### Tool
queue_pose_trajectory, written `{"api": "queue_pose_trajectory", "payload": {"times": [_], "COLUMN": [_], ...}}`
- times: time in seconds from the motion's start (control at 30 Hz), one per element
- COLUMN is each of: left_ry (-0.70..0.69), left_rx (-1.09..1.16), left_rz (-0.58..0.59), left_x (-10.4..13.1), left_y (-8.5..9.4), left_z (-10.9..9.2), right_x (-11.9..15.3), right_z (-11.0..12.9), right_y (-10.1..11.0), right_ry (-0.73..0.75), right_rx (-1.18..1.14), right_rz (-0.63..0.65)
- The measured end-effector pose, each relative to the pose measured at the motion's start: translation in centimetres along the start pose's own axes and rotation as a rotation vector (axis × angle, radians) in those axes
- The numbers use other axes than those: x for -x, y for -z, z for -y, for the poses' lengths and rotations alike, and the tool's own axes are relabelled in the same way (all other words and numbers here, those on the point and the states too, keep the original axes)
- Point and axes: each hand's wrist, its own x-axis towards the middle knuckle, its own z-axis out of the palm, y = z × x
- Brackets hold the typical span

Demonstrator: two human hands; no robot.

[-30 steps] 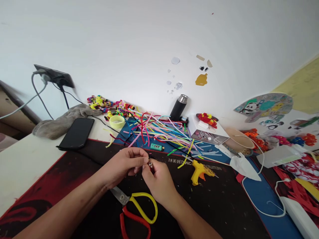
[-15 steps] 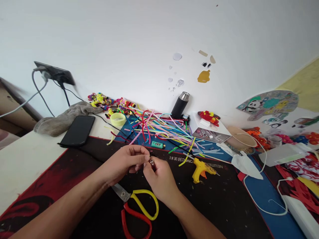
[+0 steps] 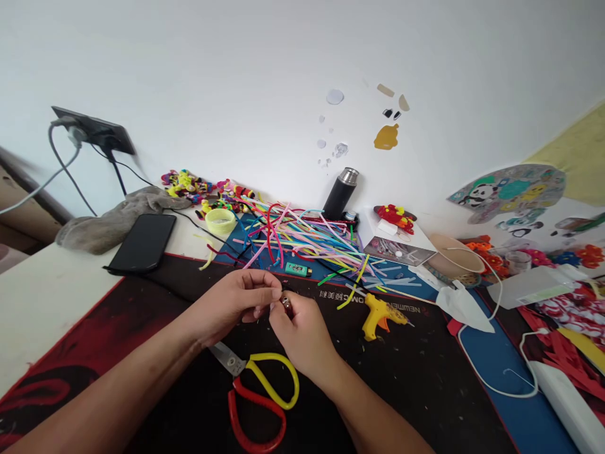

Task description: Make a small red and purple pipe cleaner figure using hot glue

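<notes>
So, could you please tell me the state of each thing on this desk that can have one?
Left hand: fingers pinched on a small dark piece.
Right hand: pinched on the same small dark piece.
Yellow and red handled scissors: lying flat, blades mostly under the left arm.
Black smartphone: screen dark.
Yellow glue gun: lying on its side.
Black steel-capped flask: upright, capped.
Wall socket: plugs in.
</notes>
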Motion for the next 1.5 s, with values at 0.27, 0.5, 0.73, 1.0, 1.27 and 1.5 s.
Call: {"api": "queue_pose_trajectory", "payload": {"times": [0.27,0.5,0.73,1.0,1.27,1.5], "left_ry": [-0.002,-0.010,-0.012,-0.008,-0.006,-0.010], "left_rx": [-0.031,-0.054,-0.052,-0.050,-0.051,-0.029], "left_rz": [-0.014,0.001,0.006,-0.002,-0.001,0.003], "left_x": [-0.07,-0.15,-0.14,-0.24,-0.18,-0.23], "left_y": [0.03,0.23,0.26,0.24,0.12,0.16], "left_z": [-0.09,0.20,0.16,0.10,-0.02,0.15], "right_x": [-0.01,-0.10,-0.06,-0.16,-0.17,-0.14], "right_z": [0.41,0.38,0.13,-0.20,-0.01,0.03], "right_y": [0.14,0.16,0.05,0.06,0.08,-0.06], "right_ry": [-0.043,-0.034,-0.055,-0.045,-0.047,-0.037], "right_rx": [0.010,-0.026,-0.018,-0.004,-0.019,-0.067], "right_rz": [0.010,0.021,0.018,0.016,0.021,0.019]}}
